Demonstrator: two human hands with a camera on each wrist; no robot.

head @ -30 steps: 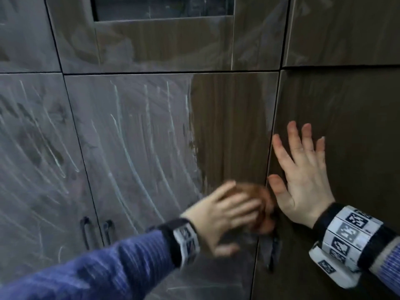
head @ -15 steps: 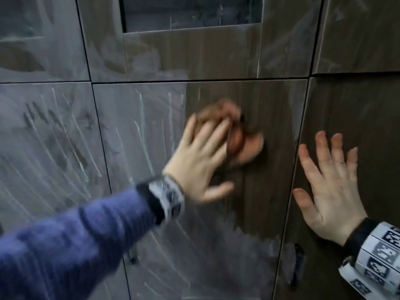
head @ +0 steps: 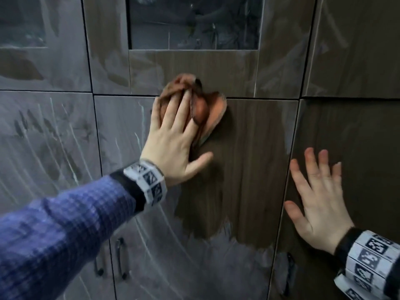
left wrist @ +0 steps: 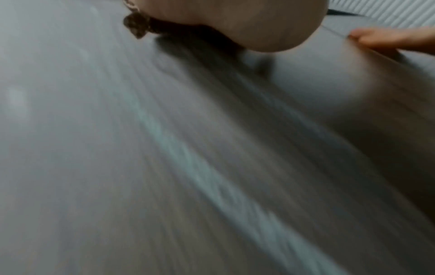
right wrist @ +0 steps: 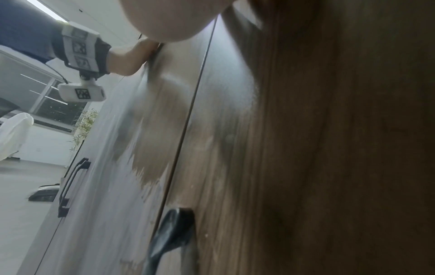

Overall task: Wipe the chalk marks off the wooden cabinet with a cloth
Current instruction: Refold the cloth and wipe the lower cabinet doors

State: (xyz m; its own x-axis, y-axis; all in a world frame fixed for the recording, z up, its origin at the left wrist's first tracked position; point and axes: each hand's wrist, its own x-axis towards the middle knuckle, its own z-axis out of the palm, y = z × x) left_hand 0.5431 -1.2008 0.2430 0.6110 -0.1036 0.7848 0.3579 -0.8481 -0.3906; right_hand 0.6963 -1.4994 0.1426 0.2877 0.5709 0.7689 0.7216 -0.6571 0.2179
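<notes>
My left hand (head: 173, 126) lies flat with straight fingers on a crumpled brown cloth (head: 203, 105) and presses it against the top edge of the middle cabinet door (head: 249, 159). That door shows clean dark wood on its right part. White chalk marks (head: 134, 139) streak its left part, its bottom and the door to the left (head: 43, 148). My right hand (head: 318, 198) rests flat, fingers spread, on the clean right door (head: 357, 148). In the left wrist view only my palm (left wrist: 235, 22) and blurred chalk streaks (left wrist: 200, 167) show.
Black bar handles (head: 120, 259) sit low on the left and middle doors, another handle (right wrist: 169, 238) by the seam under my right hand. An upper panel with a glass window (head: 194, 22) is above the cloth. A plant (right wrist: 86, 122) stands off to the left.
My left hand has swept the cloth upward from near the door's lower part to its top edge, leaving a cleaned dark strip. My right hand has stayed flat on the right door.
</notes>
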